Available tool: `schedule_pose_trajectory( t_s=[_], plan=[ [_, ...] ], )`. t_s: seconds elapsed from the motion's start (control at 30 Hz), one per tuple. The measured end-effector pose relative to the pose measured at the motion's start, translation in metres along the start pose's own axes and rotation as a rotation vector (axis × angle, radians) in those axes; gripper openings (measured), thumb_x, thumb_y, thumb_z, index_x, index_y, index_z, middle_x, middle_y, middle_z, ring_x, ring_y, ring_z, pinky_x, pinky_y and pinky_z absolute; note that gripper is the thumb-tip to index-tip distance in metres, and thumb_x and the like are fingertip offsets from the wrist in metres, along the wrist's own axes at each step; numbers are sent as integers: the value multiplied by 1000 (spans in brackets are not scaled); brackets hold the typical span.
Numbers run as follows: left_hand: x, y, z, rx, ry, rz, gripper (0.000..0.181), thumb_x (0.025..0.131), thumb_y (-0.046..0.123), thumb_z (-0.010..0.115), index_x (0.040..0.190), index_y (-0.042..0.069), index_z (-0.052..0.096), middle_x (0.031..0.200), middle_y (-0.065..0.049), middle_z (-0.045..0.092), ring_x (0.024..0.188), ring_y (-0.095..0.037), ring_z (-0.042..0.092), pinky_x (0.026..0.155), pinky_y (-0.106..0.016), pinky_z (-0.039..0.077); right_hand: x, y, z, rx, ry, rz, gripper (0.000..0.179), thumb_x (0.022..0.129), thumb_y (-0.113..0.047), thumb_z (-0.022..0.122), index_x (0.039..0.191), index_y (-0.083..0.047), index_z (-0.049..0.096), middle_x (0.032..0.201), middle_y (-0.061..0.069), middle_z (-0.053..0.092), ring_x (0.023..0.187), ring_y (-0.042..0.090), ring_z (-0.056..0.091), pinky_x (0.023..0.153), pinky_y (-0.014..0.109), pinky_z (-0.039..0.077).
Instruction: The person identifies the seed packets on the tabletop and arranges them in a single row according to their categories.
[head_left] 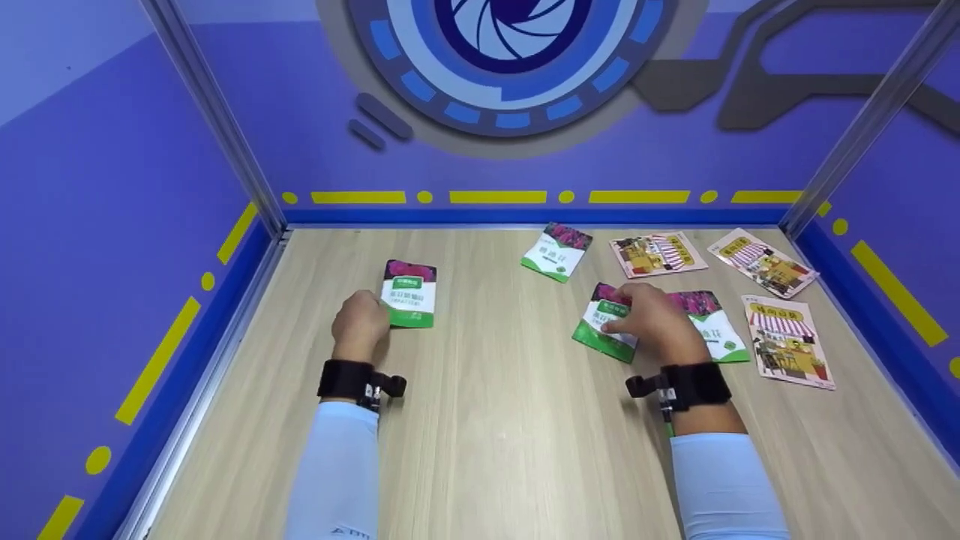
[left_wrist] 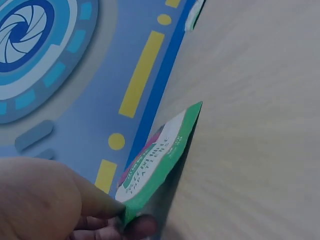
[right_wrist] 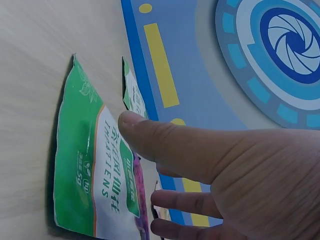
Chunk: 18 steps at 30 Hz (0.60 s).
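Between thumb and fingers, my left hand (head_left: 361,321) pinches the lower left corner of an impatiens seed packet (head_left: 409,296), white and green with pink flowers. The left wrist view has this packet (left_wrist: 157,160) tilted, its free green corner upward. On the right, my right hand (head_left: 654,319) reaches over a second impatiens seed packet (head_left: 604,346). In the right wrist view the thumb (right_wrist: 150,135) lies extended across that packet (right_wrist: 77,165), with the other fingers loosely spread past its flowered end. Partly under the right hand lies another green-and-white flower seed packet (head_left: 726,337).
Another flower seed packet (head_left: 555,259) lies toward the back of the wooden table (head_left: 487,420). Three pink packets with striped awnings lie at the right: one at the back (head_left: 660,255), one by the corner (head_left: 765,262), one nearer (head_left: 789,345). Blue panel walls (head_left: 480,172) enclose the table.
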<state>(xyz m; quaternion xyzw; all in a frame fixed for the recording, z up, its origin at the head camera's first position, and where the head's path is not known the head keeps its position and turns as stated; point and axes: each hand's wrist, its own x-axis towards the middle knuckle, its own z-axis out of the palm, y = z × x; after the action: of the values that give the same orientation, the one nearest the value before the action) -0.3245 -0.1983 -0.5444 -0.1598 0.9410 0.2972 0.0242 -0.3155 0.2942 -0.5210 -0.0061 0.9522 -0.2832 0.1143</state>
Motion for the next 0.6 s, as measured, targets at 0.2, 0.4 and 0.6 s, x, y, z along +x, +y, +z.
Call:
schedule_pose_trajectory(
  t_s=[0.2, 0.4, 0.6],
  plan=[
    [1, -11, -6, 51, 10, -44, 30, 102, 12, 40, 112, 0, 66, 104, -17, 68, 90, -32, 64, 75, -46, 52, 4, 0, 6, -65, 9, -46, 85, 70, -44, 96, 140, -8, 63, 138, 15, 61, 114, 32, 56, 105, 59, 46],
    [-2, -8, -11, 83, 22, -74, 26, 97, 7, 50, 116, -1, 66, 106, -19, 69, 93, -34, 65, 79, -49, 54, 4, -1, 10, -112, 9, -91, 83, 64, -43, 99, 135, -12, 69, 138, 16, 59, 112, 34, 54, 103, 59, 46],
    [-7, -3, -15, 161, 11, -71, 25, 90, 15, 66, 111, 0, 68, 105, -19, 71, 89, -31, 66, 73, -48, 56, 3, 1, 13, -145, -9, -144, 82, 65, -41, 98, 136, -13, 68, 140, 21, 52, 125, 43, 47, 104, 64, 43]
  ],
)
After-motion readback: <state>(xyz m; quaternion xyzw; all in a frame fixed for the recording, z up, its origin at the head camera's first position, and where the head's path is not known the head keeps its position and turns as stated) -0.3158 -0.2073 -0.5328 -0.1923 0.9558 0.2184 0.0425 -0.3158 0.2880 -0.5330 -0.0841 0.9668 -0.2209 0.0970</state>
